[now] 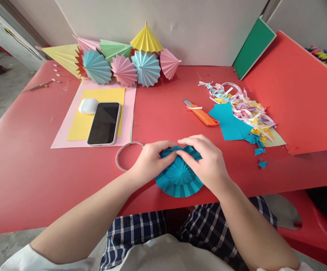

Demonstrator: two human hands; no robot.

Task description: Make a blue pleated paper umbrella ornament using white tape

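A teal pleated paper fan disc [179,180] lies at the near edge of the red table [39,165]. My left hand [151,159] grips its left upper rim, fingers curled over the folds. My right hand [205,162] presses on its upper right part, fingers pinching the pleats near the top. Both hands meet over the far edge of the disc. A thin ring of tape [123,155] lies just left of my left hand.
An orange utility knife [201,113], a teal paper sheet [229,122] and a heap of paper scraps [246,109] lie to the right. A phone [104,123] and white earbud case [88,105] rest on yellow and pink paper. Several pastel paper umbrellas [123,62] line the back wall.
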